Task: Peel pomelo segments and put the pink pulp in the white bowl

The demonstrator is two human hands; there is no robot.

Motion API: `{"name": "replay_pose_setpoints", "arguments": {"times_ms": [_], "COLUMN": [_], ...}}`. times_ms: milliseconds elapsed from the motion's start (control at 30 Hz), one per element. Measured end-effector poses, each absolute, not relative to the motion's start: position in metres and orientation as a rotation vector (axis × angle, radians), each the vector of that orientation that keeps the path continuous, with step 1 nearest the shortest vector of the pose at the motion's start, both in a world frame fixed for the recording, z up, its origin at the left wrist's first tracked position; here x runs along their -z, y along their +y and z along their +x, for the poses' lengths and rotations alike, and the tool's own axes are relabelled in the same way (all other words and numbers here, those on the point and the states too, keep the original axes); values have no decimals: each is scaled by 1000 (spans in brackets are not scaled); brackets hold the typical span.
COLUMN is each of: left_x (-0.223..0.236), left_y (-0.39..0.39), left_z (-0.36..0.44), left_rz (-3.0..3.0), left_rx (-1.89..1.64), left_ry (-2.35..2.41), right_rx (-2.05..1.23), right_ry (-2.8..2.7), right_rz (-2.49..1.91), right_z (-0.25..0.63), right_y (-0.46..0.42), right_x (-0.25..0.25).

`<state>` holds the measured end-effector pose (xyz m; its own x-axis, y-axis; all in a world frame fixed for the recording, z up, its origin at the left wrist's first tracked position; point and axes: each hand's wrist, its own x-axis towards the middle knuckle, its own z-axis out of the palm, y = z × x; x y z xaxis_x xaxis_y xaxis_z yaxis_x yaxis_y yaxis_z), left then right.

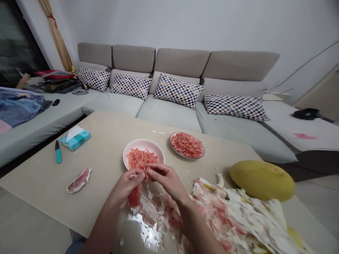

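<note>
My left hand [129, 187] is closed around a red pomelo segment [135, 197], which hangs below the fingers. Thumb and fingers of my right hand [165, 178] pinch at the segment's upper end, close to the left fingertips. Both hands are over the near rim of a white bowl [127, 150] that holds loose pink pomelo pulp [141, 157]. Beyond it to the right is a dark-rimmed plate [182, 155] heaped with more pulp [187, 144]. Another pomelo segment [79, 180], with white membrane along its edge, lies on the table at the left.
A large heap of pomelo peel and membrane [233, 208] covers the table's right front. Behind it sits a whole yellow-green pomelo [262, 180]. A small knife with a turquoise handle [58, 155] and a tissue pack [76, 138] lie at the left. A sofa [169, 116] stands behind the table.
</note>
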<state>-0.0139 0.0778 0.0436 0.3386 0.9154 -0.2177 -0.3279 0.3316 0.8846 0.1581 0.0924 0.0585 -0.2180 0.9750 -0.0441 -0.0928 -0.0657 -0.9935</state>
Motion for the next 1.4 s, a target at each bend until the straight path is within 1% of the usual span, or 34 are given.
{"name": "replay_pose_setpoints", "arguments": {"times_ms": [133, 267, 367, 600, 767, 967, 1067, 1233, 1400], "left_x": [-44, -44, -45, -46, -47, -46, -43, -39, -40], "left_y": [79, 79, 79, 79, 80, 84, 86, 87, 86], "left_z": [-11, -11, -10, -9, -8, -10, -10, -10, -9], "left_rz": [856, 866, 879, 835, 773, 733, 677, 652, 693], "left_rx": [-997, -992, -985, -999, -1026, -1037, -1046, -1033, -1040], "left_ry": [972, 1044, 1038, 954, 967, 944, 915, 900, 888], "right_rx": [-1476, -1420, -1417, -1541, -1495, -1517, -1392, -972, -809], "right_ry": [-1308, -1355, -1372, -1287, -1212, -1176, -1216, -1477, -1639], "right_rz": [-1073, -1084, -1096, -1049, -1078, -1057, -1093, -1133, -1083], "right_z": [156, 156, 157, 158, 158, 161, 164, 161, 151], "right_y": [91, 91, 92, 93, 93, 96, 100, 96, 85], "right_x": [-56, -56, -56, -58, -63, -59, -54, -54, -67]}}
